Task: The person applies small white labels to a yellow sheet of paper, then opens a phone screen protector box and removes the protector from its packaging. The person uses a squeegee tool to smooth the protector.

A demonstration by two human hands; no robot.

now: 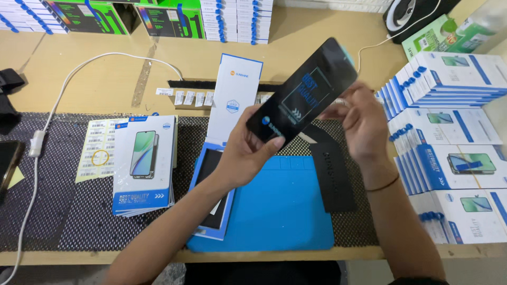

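Observation:
Both hands hold a long black phone screen panel (306,92) tilted in the air above the blue work mat (285,211). My left hand (248,150) grips its lower left end, thumb on the front face. My right hand (359,121) grips the upper right end from behind. An open white and blue box (235,97) stands just left of the panel, its blue tray (208,174) lying under my left forearm. A black foam strip (332,177) lies on the mat's right edge.
A small stack of white and blue screen boxes (143,163) and a barcode sticker sheet (97,148) lie at left. Rows of similar boxes (449,137) fill the right side. A white cable (37,142) runs down the left; green boxes (169,18) stand at the back.

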